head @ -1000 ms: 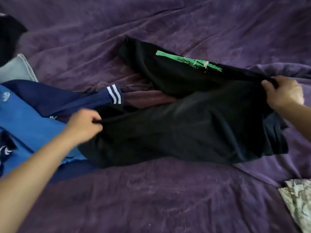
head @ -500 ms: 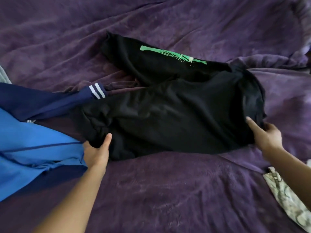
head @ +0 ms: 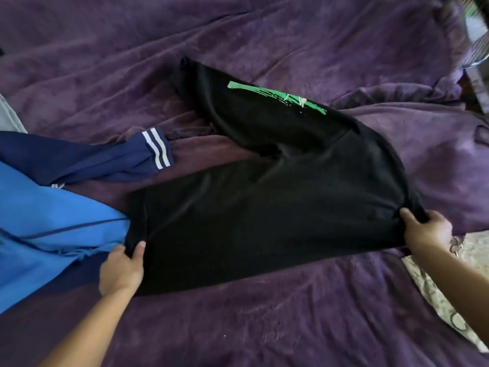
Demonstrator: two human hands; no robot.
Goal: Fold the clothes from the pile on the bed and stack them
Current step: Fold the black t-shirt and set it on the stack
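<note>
Now the trousers [head: 264, 221] lie nine-to-three between the hands: left hand [head: 121, 268] pinches the hem [head: 136, 221], right hand [head: 426, 231] grips what seems the waist [head: 407, 197]; the far leg [head: 238, 109] splays toward eleven.

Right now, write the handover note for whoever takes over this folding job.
Left hand pinches the near left end of the black trousers. Right hand grips their right end. The trousers lie spread on the purple blanket, green-printed leg splayed away. Blue clothes lie unfolded at left.
Done: trousers laid out.
To do: bring the legs together, fold, stack, then the blue pile.
</note>
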